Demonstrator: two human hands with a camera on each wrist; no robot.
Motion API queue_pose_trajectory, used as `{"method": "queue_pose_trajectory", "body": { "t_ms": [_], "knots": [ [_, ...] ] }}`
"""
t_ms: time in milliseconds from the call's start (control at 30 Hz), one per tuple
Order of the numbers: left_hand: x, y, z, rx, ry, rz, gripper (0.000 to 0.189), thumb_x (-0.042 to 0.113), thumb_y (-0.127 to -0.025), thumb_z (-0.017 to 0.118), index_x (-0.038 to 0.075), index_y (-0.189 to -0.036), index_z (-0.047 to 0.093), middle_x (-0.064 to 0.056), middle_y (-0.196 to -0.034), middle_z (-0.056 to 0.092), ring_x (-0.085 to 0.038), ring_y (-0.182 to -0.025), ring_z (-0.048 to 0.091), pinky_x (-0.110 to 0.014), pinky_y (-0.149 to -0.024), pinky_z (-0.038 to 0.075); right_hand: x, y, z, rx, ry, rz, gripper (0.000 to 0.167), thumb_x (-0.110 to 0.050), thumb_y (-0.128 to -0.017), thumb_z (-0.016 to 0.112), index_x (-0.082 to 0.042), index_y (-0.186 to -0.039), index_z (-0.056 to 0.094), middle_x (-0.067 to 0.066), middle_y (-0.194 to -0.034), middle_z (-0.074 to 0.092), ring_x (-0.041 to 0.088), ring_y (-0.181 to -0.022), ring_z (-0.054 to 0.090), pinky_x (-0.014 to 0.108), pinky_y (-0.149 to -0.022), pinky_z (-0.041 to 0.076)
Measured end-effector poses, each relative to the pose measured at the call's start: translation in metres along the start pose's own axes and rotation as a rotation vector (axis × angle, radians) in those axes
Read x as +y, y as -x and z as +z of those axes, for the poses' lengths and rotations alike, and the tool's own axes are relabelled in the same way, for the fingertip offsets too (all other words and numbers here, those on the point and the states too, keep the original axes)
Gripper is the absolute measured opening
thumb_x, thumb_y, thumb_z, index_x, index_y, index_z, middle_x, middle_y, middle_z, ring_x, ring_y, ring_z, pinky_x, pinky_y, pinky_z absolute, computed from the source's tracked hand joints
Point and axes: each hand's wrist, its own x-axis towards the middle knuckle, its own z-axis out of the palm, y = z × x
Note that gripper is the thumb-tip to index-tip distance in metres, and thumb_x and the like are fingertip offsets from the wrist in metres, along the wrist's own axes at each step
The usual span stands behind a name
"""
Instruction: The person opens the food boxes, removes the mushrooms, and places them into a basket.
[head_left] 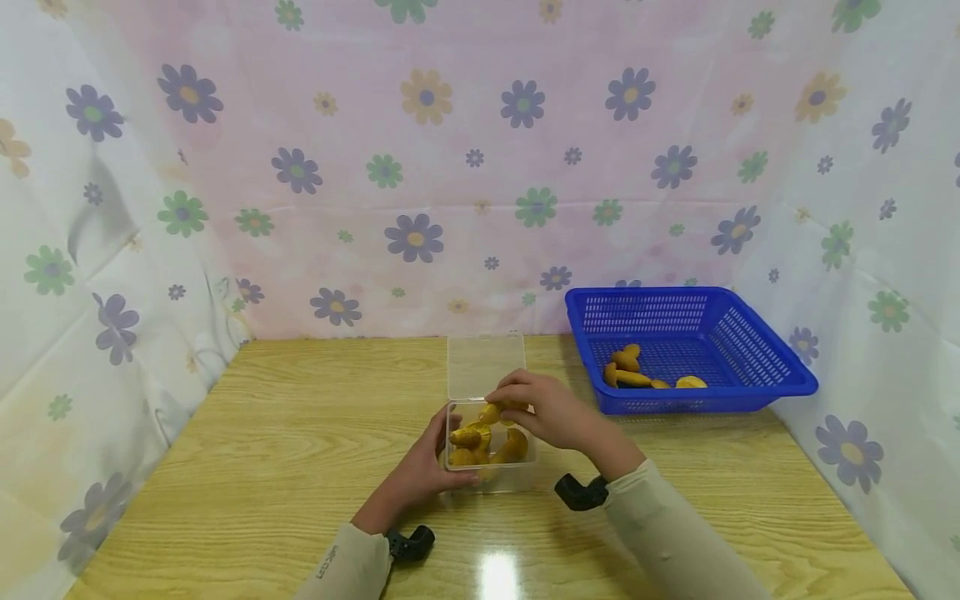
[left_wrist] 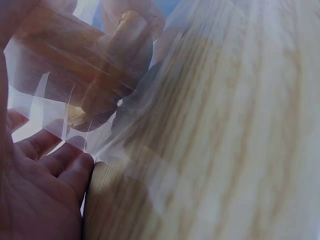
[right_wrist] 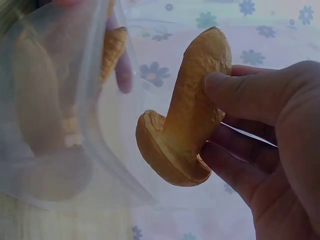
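Observation:
A clear plastic box stands on the wooden table, its lid flipped back. Several brown mushrooms lie inside, also visible through the box wall in the left wrist view. My left hand grips the box's left side, thumb along the front and fingers around the back corner. Over the box's right rear part, my right hand pinches another mushroom between thumb and fingers. In the right wrist view its thick stem points up and its curved cap hangs lower, beside the box wall.
A blue slotted basket stands at the back right of the table. Several mushrooms lie in its near left part. A flower-patterned curtain encloses the table at the back and sides.

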Motion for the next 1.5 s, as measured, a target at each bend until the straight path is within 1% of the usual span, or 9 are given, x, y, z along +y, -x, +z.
{"method": "queue_pose_trajectory", "body": {
  "t_ms": [133, 333, 467, 633, 867, 967, 1100, 1333, 1500],
  "knots": [
    [0.001, 0.0, 0.0, 0.005, -0.009, 0.006, 0.115, 0.036, -0.075, 0.084, 0.025, -0.157, 0.004, -0.012, -0.155, 0.03, -0.035, -0.146, 0.026, -0.054, -0.117, 0.025, 0.002, 0.002, -0.007, 0.03, -0.03, 0.002, 0.027, -0.013, -0.095, 0.062, -0.011, -0.122, 0.067, 0.003, -0.113, 0.063, 0.013, -0.092, 0.063, 0.026, -0.076, 0.055],
    [0.002, 0.0, 0.0, 0.005, -0.01, 0.004, 0.116, 0.036, -0.075, 0.084, 0.025, -0.157, 0.004, -0.012, -0.155, 0.03, -0.034, -0.146, 0.027, -0.053, -0.117, 0.025, 0.005, 0.006, -0.02, 0.059, -0.039, 0.045, 0.029, -0.014, -0.096, 0.062, -0.013, -0.124, 0.066, 0.003, -0.116, 0.062, 0.011, -0.09, 0.062, 0.023, -0.074, 0.054],
    [0.003, 0.0, 0.0, -0.002, -0.009, 0.002, 0.116, 0.036, -0.075, 0.084, 0.025, -0.157, 0.004, -0.012, -0.155, 0.03, -0.034, -0.146, 0.026, -0.053, -0.118, 0.024, 0.009, 0.009, -0.026, 0.097, -0.022, 0.061, 0.028, -0.015, -0.096, 0.061, -0.014, -0.124, 0.066, 0.002, -0.117, 0.063, 0.01, -0.089, 0.062, 0.023, -0.073, 0.054],
    [0.002, 0.0, 0.0, 0.002, -0.011, 0.006, 0.115, 0.036, -0.074, 0.084, 0.026, -0.157, 0.005, -0.011, -0.155, 0.03, -0.033, -0.146, 0.026, -0.052, -0.118, 0.024, 0.017, 0.014, -0.031, 0.131, 0.008, 0.077, 0.029, -0.014, -0.095, 0.063, -0.015, -0.124, 0.067, 0.0, -0.117, 0.063, 0.01, -0.091, 0.062, 0.024, -0.074, 0.055],
    [0.0, 0.0, 0.0, 0.001, -0.01, 0.023, 0.115, 0.036, -0.075, 0.084, 0.026, -0.157, 0.006, -0.011, -0.156, 0.029, -0.033, -0.147, 0.025, -0.052, -0.117, 0.024, 0.027, 0.02, -0.046, 0.178, 0.064, 0.083, 0.029, -0.011, -0.093, 0.065, -0.012, -0.122, 0.067, 0.004, -0.117, 0.063, 0.015, -0.091, 0.063, 0.029, -0.074, 0.056],
    [0.0, 0.0, 0.0, 0.0, -0.01, 0.031, 0.114, 0.035, -0.075, 0.084, 0.026, -0.157, 0.005, -0.011, -0.157, 0.028, -0.033, -0.147, 0.025, -0.053, -0.117, 0.024, 0.031, 0.023, -0.051, 0.189, 0.082, 0.099, 0.03, -0.011, -0.092, 0.066, -0.013, -0.122, 0.067, 0.005, -0.119, 0.062, 0.015, -0.09, 0.063, 0.031, -0.072, 0.056],
    [0.001, 0.0, 0.0, 0.002, -0.013, 0.028, 0.115, 0.036, -0.075, 0.084, 0.025, -0.157, 0.005, -0.011, -0.156, 0.029, -0.034, -0.147, 0.025, -0.053, -0.117, 0.024, 0.038, 0.027, -0.057, 0.198, 0.09, 0.134, 0.032, -0.011, -0.091, 0.067, -0.013, -0.123, 0.066, 0.008, -0.122, 0.061, 0.017, -0.092, 0.063, 0.034, -0.074, 0.056],
    [0.001, 0.0, 0.0, 0.008, -0.022, 0.028, 0.115, 0.036, -0.074, 0.085, 0.025, -0.157, 0.005, -0.011, -0.156, 0.03, -0.033, -0.146, 0.027, -0.052, -0.117, 0.025, 0.052, 0.031, -0.065, 0.2, 0.132, 0.194, 0.032, -0.011, -0.092, 0.066, -0.014, -0.125, 0.066, 0.006, -0.115, 0.062, 0.017, -0.09, 0.062, 0.034, -0.072, 0.055],
    [0.0, 0.0, 0.0, 0.008, -0.03, 0.028, 0.115, 0.036, -0.075, 0.084, 0.026, -0.157, 0.005, -0.01, -0.156, 0.029, -0.032, -0.147, 0.026, -0.052, -0.117, 0.024, 0.059, 0.034, -0.069, 0.205, 0.129, 0.205, 0.032, -0.009, -0.093, 0.065, -0.014, -0.124, 0.066, 0.008, -0.115, 0.062, 0.021, -0.093, 0.063, 0.037, -0.076, 0.056]
  ]
}}
